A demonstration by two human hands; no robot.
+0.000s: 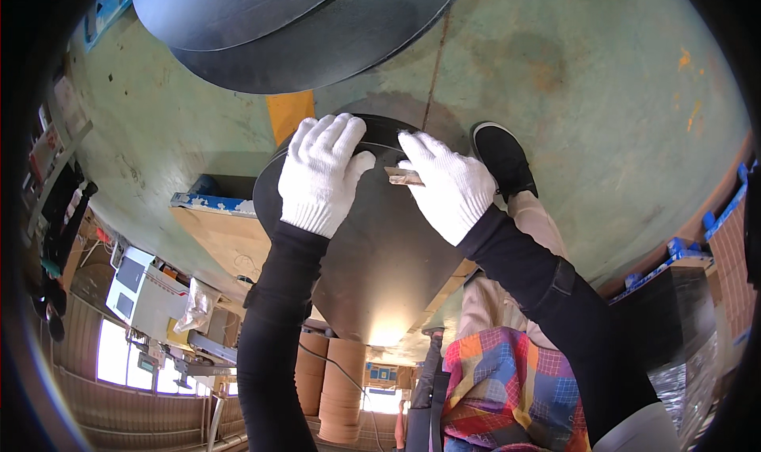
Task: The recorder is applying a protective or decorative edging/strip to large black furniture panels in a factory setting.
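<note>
My left hand [319, 170], in a white knit glove, lies over the far left rim of a dark, smooth, round-edged sheet [372, 238]. Its fingers bend down over the rim, and its thumb rests on the near side. Across from it, my right hand [449, 184], gloved alike, is closed round a small flat strip [404, 177] with a worn, brownish surface. The strip's end points left, just above the sheet. My right fingertips are at the far right rim, where a second dark edge [388, 131] shows. What lies under my fingers is hidden.
Large dark curved sheets [317, 63] lie on the green floor beyond. A wooden board with a chipped blue edge [214, 206] sits at left. My black shoe [505, 157] is right of the sheet. A white machine [147, 293] and brown rolls [341, 388] stand farther off.
</note>
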